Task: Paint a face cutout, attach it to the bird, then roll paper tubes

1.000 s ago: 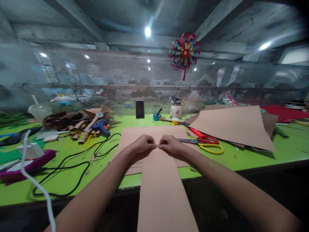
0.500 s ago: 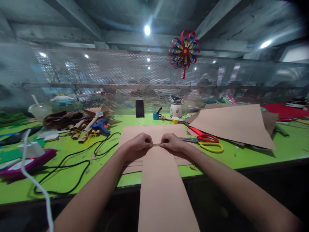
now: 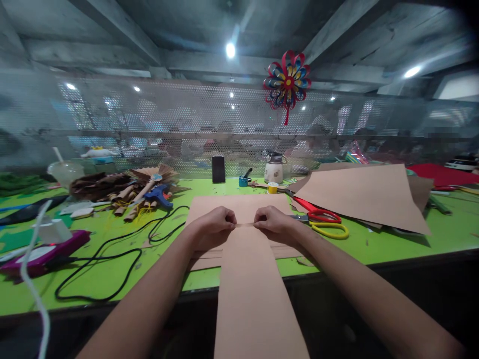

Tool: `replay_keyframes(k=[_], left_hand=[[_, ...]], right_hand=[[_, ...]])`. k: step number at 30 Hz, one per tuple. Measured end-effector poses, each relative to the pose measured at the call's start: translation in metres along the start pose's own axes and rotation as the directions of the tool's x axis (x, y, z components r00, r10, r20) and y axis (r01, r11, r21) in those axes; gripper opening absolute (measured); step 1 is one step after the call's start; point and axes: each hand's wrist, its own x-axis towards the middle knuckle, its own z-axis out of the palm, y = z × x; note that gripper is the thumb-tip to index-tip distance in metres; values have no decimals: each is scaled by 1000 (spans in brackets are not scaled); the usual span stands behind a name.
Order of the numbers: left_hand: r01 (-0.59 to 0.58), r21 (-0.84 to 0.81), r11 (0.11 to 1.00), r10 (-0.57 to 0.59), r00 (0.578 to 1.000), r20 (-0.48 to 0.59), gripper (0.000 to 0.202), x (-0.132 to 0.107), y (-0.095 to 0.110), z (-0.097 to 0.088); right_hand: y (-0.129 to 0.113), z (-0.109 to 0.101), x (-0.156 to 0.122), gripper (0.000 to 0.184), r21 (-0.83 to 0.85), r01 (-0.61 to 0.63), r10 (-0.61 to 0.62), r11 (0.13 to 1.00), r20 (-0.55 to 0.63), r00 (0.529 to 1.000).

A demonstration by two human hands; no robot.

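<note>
At the frame's centre, the left hand (image 3: pixel 215 223) and right hand (image 3: pixel 276 222) pinch between their fingers (image 3: pixel 229 226) the far edge of a tan paper strip (image 3: pixel 252 284), which runs off the bottom past the green surface (image 3: pixel 157 264).

Paper strip (image 3: pixel 258 299) across a table's (image 3: pixel 385 247) near edge.
Scissors (image 3: pixel 310 214) lie to its right, a power strip (image 3: pixel 73 243) far left, a phone (image 3: pixel 218 169) behind.

Long strip (image 3: pixel 247 289): smooth, matt tan paper
Tabletop (image 3: pixel 374 244): smooth, glossy green
Scissors (image 3: pixel 311 217): metal and glossy plastic
Divider (image 3: pixel 194 109): perforated metal, dull to my eye
</note>
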Motion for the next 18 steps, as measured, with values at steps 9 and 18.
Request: replay_keyframes(k=[9, 18], left_hand=[[-24, 27, 999, 25, 998, -64, 19, 3, 14, 19], [-46, -97, 994, 38, 996, -80, 22, -3, 14, 8]], right_hand=[[-17, 15, 4, 10, -16, 29, -29, 999, -30, 999], [-19, 8, -3, 11, -39, 6, -7, 999, -37, 999]])
